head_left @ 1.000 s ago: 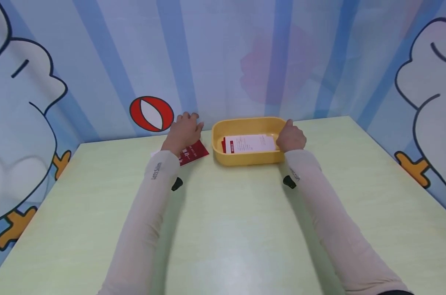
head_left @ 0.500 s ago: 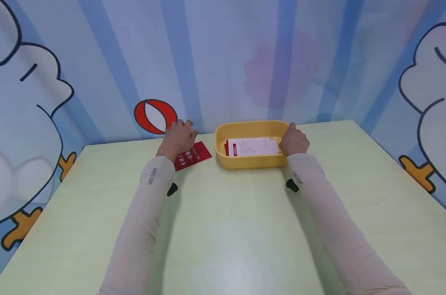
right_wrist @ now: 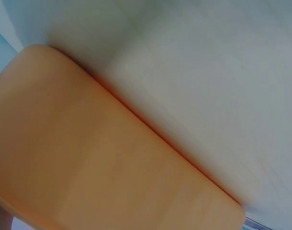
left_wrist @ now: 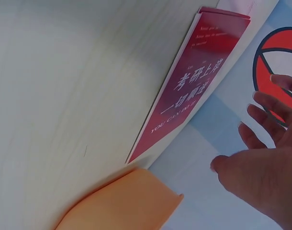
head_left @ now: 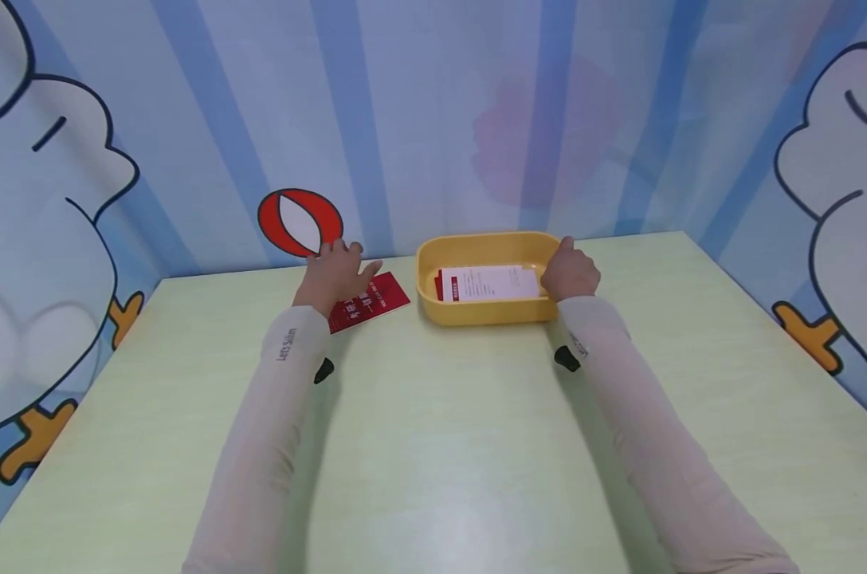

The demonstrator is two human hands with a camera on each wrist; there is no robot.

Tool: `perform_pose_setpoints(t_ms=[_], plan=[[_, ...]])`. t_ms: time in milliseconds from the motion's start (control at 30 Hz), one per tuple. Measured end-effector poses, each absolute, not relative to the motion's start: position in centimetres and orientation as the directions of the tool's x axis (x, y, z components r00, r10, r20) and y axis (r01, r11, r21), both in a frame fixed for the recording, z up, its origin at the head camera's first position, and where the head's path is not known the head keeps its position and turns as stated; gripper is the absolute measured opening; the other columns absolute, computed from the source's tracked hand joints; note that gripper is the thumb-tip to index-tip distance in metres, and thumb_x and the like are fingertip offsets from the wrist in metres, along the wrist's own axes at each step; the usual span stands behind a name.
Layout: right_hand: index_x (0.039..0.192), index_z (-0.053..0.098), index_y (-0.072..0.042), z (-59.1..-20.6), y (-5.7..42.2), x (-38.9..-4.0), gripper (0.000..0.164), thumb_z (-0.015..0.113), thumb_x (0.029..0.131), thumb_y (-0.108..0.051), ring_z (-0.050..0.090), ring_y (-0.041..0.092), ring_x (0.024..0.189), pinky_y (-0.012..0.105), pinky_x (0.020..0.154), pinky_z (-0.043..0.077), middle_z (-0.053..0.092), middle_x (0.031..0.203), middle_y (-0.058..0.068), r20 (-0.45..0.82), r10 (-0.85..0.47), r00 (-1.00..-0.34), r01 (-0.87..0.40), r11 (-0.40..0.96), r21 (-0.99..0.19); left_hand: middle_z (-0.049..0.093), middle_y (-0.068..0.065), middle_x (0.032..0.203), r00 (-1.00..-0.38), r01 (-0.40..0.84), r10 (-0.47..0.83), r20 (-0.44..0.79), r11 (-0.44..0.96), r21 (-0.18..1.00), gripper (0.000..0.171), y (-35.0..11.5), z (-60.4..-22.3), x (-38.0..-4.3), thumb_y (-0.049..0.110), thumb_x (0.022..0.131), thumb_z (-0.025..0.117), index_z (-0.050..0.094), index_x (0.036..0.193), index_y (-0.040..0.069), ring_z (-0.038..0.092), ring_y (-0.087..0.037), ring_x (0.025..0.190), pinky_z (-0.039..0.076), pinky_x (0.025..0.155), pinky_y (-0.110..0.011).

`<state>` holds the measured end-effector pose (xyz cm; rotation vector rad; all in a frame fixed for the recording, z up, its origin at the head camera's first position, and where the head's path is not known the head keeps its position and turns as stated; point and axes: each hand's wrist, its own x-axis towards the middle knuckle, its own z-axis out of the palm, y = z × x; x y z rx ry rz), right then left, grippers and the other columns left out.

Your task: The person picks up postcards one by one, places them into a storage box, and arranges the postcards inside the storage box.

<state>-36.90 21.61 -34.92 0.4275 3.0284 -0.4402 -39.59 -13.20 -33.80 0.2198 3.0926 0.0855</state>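
Note:
A red card with white lettering (head_left: 380, 298) lies on the table left of the yellow tray (head_left: 491, 312). In the left wrist view the red card (left_wrist: 189, 81) shows whole, with a red edge and a pinkish-white card at its far end. My left hand (head_left: 331, 275) hovers over the card with fingers spread and nothing in them. The right hand (head_left: 571, 273) grips the tray's right rim, its fingers curled over the edge. Inside the tray lies a white printed card (head_left: 489, 284) with a red band, a red card peeking out beneath it.
A pale table (head_left: 433, 446) runs back to a blue striped backdrop (head_left: 433, 119) with cartoon prints, among them a red and white ball (head_left: 290, 223). The tray stands near the table's back edge.
My left hand has moved left and a little toward me, with its fingers spreading, so more of the red card shows. The right hand has stayed on the tray's rim.

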Motion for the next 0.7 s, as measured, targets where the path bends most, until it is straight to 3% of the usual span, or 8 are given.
perform_pose_setpoints(t_ms=[367, 567, 700], plan=[[0.148, 0.018, 0.006, -35.0, 21.6, -36.9, 0.065, 0.048, 0.095, -0.019, 0.067, 0.036, 0.083, 0.047, 0.074, 0.056, 0.065, 0.100, 0.025, -0.085, 0.249, -0.965, 0.263, 0.923, -0.282, 0.038, -0.025, 0.143, -0.980, 0.066, 0.079, -0.180, 0.995, 0.075, 0.077, -14.4, -33.5, -38.6, 0.049, 0.089, 0.064, 0.035, 0.144, 0.004, 0.033, -0.043, 0.136, 0.027, 0.111, -0.069], [0.143, 0.024, 0.006, -35.0, 21.7, -36.9, 0.059, 0.048, 0.095, -0.018, 0.067, 0.037, 0.087, 0.049, 0.078, 0.056, 0.064, 0.103, 0.025, -0.068, 0.258, -0.964, 0.267, 0.919, -0.290, 0.030, -0.026, 0.148, -0.967, 0.020, 0.045, -0.250, 0.995, 0.101, 0.093, -14.7, -33.8, -38.4, 0.054, 0.084, 0.068, 0.025, 0.152, 0.007, 0.024, -0.044, 0.140, 0.028, 0.111, -0.068], [0.143, 0.024, 0.006, -35.1, 21.7, -37.0, 0.059, 0.047, 0.095, -0.018, 0.067, 0.038, 0.086, 0.051, 0.079, 0.055, 0.064, 0.102, 0.026, -0.061, 0.259, -0.964, 0.265, 0.919, -0.292, 0.031, -0.025, 0.147, -0.961, 0.016, 0.044, -0.273, 0.995, 0.103, 0.094, -14.9, -34.0, -38.2, 0.054, 0.082, 0.071, 0.027, 0.151, 0.007, 0.026, -0.044, 0.139, 0.032, 0.110, -0.066]])
